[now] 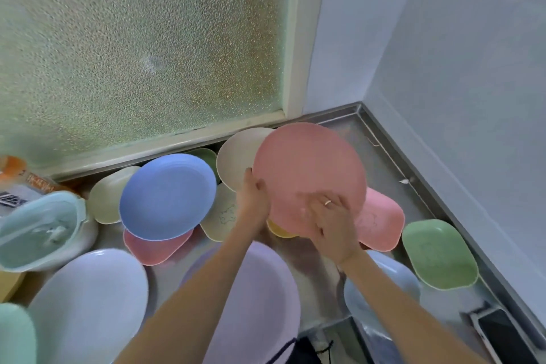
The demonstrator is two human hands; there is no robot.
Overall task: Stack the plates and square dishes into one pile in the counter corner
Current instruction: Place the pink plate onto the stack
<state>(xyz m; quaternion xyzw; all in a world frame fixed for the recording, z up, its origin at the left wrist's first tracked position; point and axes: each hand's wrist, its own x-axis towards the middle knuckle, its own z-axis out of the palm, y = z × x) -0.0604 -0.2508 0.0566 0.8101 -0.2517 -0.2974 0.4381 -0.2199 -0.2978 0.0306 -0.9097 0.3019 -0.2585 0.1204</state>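
Note:
A round pink plate [307, 168] is held tilted above the steel counter [381, 162], near its back right corner. My left hand [254, 201] grips the plate's left edge and my right hand [332, 221] grips its near edge, thumb on top. Behind it lies a beige round plate [236, 156]. A blue round plate [167, 196] rests on a pink square dish [153, 248]. Other square dishes lie around: pink [381, 224], green [440, 254], cream [107, 198] and a beige one with a drawing [221, 216]. A lilac plate [260, 298] sits under my arms.
A pale blue plate [88, 304] and a light blue dish [384, 284] sit near the front. A teal lidded container [38, 230] stands at left. A phone [499, 334] lies by the right wall. A frosted window [141, 47] backs the counter.

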